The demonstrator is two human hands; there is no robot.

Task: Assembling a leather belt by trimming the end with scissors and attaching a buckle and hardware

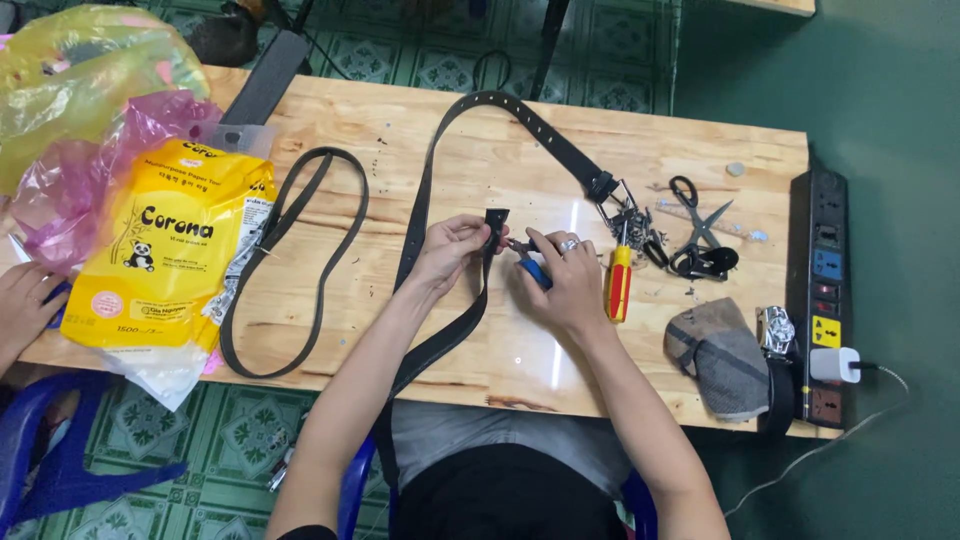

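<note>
Belt [425, 215], black and long, arches across the wooden table [540, 350], its cut end pinched upright by the left hand [452, 250] so the tip faces the tool. The right hand [568, 285] is wrapped tightly around blue-handled pliers [528, 262], nose set against that raised tip. A second, looped belt [300, 260] lies to the left beside a yellow tissue pack [165, 260]. To the right, within reach, rest a red-and-yellow screwdriver [620, 282], scissors [700, 225] and a folded cloth [722, 355]. Another person's hand [22, 300] rests at the table's left edge.
</note>
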